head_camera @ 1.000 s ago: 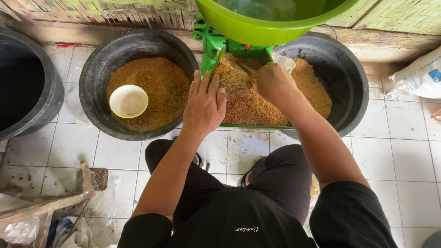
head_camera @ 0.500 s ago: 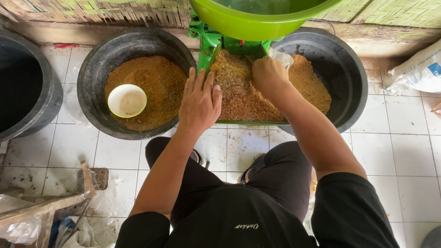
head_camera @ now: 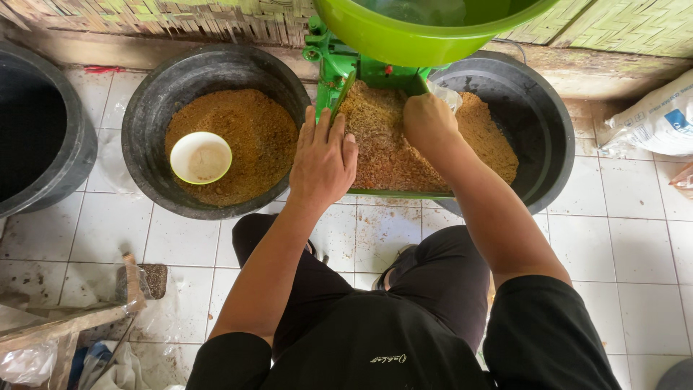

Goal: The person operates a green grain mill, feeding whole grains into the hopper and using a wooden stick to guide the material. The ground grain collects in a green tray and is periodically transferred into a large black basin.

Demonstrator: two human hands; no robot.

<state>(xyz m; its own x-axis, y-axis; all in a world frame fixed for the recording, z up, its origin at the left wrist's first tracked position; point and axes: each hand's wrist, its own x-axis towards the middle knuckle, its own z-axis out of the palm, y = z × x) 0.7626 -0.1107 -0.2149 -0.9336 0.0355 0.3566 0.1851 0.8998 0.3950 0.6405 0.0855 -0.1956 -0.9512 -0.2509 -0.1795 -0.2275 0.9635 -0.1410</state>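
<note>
Left hand [head_camera: 323, 160] flat, fingers spread, steadying green tray [head_camera: 404, 193] left edge; right hand [head_camera: 429, 123] curled into brown meal [head_camera: 382, 144], grip contents hidden.

Left hand [head_camera: 323, 162] slides a touch farther along the green tray's [head_camera: 404, 193] left edge; right hand [head_camera: 427, 121] digs deeper into the brown meal [head_camera: 386, 148].

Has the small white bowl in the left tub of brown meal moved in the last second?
No. The white bowl sits at the same spot against the black tub's rim, left of centre on the brown meal.
</note>
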